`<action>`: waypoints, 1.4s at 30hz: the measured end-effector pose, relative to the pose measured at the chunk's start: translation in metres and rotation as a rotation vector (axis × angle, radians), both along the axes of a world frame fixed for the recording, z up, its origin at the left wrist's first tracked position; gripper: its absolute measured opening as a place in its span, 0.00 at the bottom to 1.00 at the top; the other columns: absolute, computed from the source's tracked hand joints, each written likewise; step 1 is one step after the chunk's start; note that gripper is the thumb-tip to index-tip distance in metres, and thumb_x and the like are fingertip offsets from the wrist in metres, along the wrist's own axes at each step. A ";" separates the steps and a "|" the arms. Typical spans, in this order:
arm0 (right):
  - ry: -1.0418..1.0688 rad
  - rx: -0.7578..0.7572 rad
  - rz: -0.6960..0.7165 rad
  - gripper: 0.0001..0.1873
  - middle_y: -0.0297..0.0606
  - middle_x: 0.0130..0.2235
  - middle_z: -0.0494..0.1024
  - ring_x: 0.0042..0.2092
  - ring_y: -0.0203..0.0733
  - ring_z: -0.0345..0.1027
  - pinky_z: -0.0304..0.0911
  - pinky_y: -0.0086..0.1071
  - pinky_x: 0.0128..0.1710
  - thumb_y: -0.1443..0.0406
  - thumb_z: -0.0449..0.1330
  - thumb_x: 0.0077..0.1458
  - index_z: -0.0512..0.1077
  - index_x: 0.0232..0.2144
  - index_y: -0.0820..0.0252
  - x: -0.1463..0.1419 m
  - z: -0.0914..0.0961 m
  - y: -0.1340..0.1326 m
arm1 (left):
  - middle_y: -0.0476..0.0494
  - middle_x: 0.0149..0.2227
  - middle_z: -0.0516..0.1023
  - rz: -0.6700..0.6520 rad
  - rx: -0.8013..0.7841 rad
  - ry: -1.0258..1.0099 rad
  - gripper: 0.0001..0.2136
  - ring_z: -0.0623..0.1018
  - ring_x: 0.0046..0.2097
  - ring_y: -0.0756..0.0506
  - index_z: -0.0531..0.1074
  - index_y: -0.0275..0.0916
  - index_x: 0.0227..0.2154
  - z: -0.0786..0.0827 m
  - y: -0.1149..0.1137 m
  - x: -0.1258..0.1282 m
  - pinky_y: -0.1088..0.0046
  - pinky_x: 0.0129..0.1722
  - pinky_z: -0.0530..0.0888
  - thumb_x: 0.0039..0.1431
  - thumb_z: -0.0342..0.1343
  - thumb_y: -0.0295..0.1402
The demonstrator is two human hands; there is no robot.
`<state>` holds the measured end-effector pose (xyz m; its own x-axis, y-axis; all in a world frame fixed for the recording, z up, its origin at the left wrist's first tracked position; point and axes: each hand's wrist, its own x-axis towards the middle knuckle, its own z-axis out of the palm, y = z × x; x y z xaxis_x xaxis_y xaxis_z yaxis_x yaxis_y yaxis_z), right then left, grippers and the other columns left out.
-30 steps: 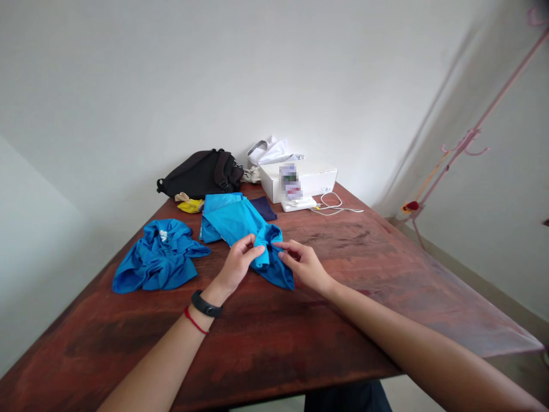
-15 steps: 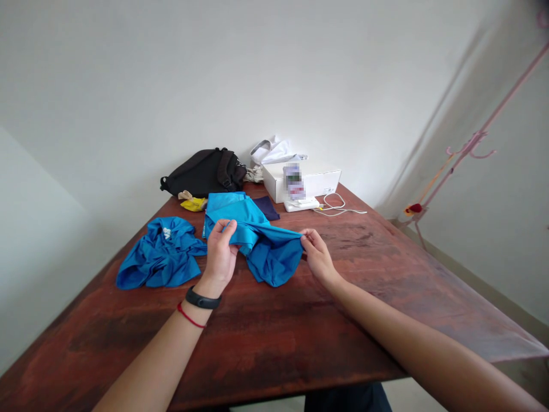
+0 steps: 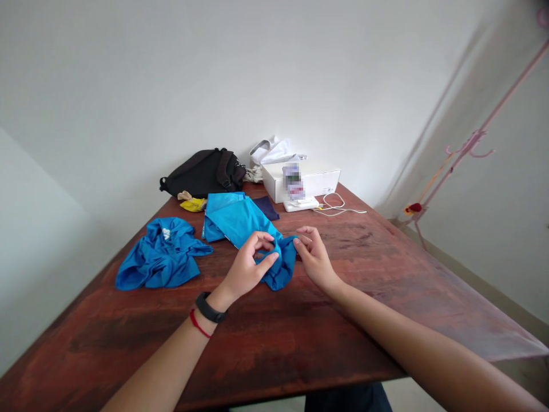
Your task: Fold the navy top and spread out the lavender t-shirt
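A blue piece of cloth [image 3: 279,277], perhaps a garment, hangs bunched between my two hands near the middle of the table. My left hand [image 3: 249,263] pinches a fold of it between thumb and fingers. On its right edge, my right hand [image 3: 316,260] grips the fabric with thumb and fingertips. The rest of this cloth runs back to the left, beside or over a folded blue cloth [image 3: 214,220]; where one ends and the other begins is unclear. To the left lies a crumpled blue garment [image 3: 160,257] with a small white mark, touched by neither hand.
A dark brown wooden table [image 3: 266,355] carries everything. Toward the wall are a black bag [image 3: 197,174], a yellow item [image 3: 193,205], a dark navy cloth [image 3: 266,208], a white box [image 3: 319,178] and a white device [image 3: 301,204] with a cable. A pink stand [image 3: 469,140] is at right.
My left hand has moved right, closer to my right hand, and now pinches the cloth there. The stretched edge has slackened and bunched. My right hand has shifted only slightly.
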<state>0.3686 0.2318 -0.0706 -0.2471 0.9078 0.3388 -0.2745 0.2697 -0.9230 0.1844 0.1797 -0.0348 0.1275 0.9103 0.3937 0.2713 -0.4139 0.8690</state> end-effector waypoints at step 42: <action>-1.139 0.354 0.115 0.16 0.43 0.33 0.81 0.31 0.46 0.75 0.55 0.31 0.28 0.52 0.58 0.63 0.75 0.38 0.58 0.002 0.008 -0.025 | 0.50 0.32 0.72 0.074 0.078 0.222 0.07 0.72 0.36 0.47 0.67 0.40 0.34 0.001 -0.007 0.006 0.73 0.39 0.68 0.66 0.53 0.36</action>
<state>0.3705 0.2066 -0.0630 -0.6407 0.7613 0.0997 0.6130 0.5854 -0.5307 0.1903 0.1729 -0.0342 0.1526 0.8882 0.4334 0.4839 -0.4495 0.7509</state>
